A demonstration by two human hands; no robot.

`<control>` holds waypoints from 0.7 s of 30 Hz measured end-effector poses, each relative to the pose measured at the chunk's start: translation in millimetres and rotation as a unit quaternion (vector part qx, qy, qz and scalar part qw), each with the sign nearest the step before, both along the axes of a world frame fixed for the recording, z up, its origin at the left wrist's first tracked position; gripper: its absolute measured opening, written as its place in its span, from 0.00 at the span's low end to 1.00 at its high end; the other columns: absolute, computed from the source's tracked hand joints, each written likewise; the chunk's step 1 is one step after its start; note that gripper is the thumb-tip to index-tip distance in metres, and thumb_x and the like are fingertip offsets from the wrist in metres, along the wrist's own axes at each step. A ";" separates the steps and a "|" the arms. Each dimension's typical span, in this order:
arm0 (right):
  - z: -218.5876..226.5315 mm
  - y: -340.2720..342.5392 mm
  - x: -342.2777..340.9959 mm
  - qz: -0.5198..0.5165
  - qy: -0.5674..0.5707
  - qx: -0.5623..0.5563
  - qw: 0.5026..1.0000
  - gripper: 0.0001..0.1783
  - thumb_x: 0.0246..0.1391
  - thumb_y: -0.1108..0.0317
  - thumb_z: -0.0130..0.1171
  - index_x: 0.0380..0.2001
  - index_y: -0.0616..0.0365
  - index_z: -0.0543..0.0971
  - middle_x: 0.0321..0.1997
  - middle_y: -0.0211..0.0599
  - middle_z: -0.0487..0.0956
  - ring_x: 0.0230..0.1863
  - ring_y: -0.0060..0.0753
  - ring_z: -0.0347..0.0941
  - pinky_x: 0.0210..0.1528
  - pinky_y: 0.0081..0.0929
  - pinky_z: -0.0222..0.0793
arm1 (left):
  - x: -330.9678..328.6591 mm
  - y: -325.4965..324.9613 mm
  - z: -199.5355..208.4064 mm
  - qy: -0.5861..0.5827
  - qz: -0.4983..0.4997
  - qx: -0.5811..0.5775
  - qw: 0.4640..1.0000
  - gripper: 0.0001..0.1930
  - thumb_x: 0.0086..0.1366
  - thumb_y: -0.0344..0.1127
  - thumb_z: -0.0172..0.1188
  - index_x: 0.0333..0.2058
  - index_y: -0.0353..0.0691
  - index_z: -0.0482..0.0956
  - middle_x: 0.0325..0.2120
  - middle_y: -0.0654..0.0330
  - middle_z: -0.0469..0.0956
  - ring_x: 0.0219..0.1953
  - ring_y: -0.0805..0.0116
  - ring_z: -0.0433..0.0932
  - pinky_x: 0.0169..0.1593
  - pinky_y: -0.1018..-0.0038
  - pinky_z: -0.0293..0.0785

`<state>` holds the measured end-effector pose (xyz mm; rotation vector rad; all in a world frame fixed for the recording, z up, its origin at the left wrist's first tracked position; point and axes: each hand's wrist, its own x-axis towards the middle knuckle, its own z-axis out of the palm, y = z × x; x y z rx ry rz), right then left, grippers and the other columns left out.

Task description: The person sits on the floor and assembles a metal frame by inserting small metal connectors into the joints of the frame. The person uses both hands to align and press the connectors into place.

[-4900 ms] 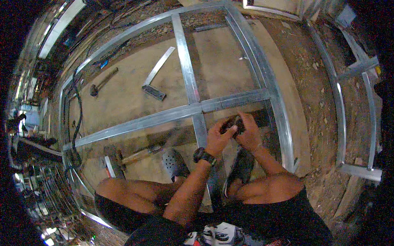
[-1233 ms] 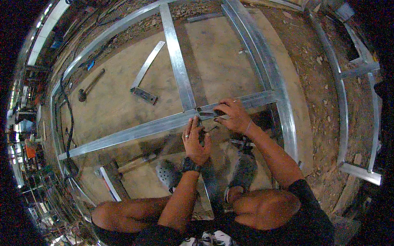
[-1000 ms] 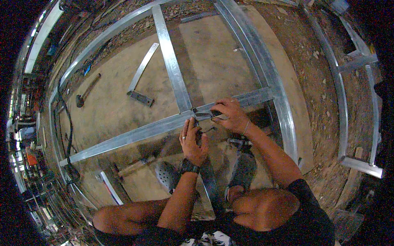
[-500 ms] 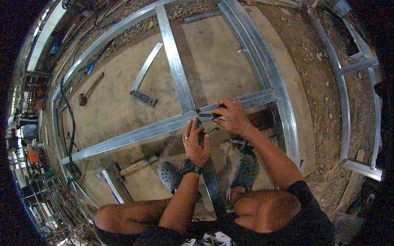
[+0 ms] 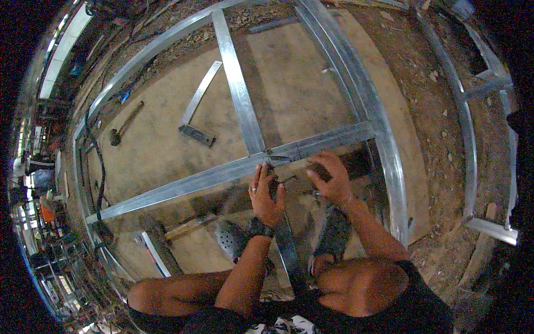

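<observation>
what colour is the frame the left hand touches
The frame is silver-grey; it shows best in the head view.

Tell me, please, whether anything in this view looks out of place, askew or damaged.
Nothing looks plainly spilled or broken. Slightly odd, perhaps: the metal square lies loose on the tan board within the metal frame, at a slant to it, and a hammer lies loose there too.

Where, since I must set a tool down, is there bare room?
On the board between hammer and square, and right of the long bar, beyond the crossbar. Crowded: the joint, left hand at it, right hand near.
</observation>
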<state>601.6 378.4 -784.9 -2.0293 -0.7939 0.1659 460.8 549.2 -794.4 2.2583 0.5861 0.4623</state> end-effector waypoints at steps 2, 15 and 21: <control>-5.2 -9.7 -27.9 -0.027 0.097 0.035 0.994 0.21 0.57 0.64 0.70 0.53 0.55 0.82 0.54 0.42 0.81 0.58 0.45 0.77 0.63 0.41 0.71 | -0.9 -0.2 -0.5 0.000 0.000 0.020 1.000 0.15 0.68 0.39 0.60 0.47 0.35 0.78 0.69 0.49 0.68 0.73 0.48 0.61 0.74 0.50 0.51; -34.3 -23.0 -54.5 -0.153 0.609 0.122 0.769 0.18 0.65 0.53 0.64 0.43 0.58 0.83 0.37 0.32 0.85 0.32 0.28 0.82 0.36 0.29 0.81 | -7.3 -24.4 12.6 0.030 -0.068 0.033 0.997 0.17 0.73 0.44 0.53 0.52 0.39 0.78 0.68 0.52 0.69 0.74 0.51 0.60 0.76 0.48 0.44; -23.9 -15.2 -46.5 -0.134 0.615 0.185 0.755 0.16 0.63 0.56 0.67 0.42 0.59 0.83 0.35 0.33 0.86 0.30 0.31 0.83 0.34 0.31 0.81 | -1.7 -16.7 13.0 0.016 -0.101 0.047 0.994 0.17 0.73 0.42 0.55 0.53 0.39 0.78 0.68 0.51 0.69 0.74 0.50 0.60 0.76 0.46 0.47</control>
